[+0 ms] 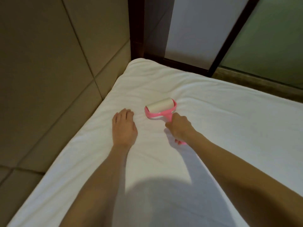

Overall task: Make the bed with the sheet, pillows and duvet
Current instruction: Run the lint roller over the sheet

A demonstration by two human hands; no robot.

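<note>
The white sheet [221, 136] lay spread over the mattress as far as its far corner. It looked like soft, light cloth that would wrinkle and slide, so it was probably best taken at an edge or corner rather than mid-span. The left hand [124, 126] rested on it palm down, fingers relaxed and holding nothing. Just beside it, the right hand [179, 128] was curled round the pink handle of a lint roller [159, 107], whose paper drum touched the sheet. Beyond stood a padded wall [49, 79] and frosted glass panels [270, 38]. No container showed — nor any pillows or duvet.

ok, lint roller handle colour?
Pink handle, white roll, held by the right hand; head view.
</note>
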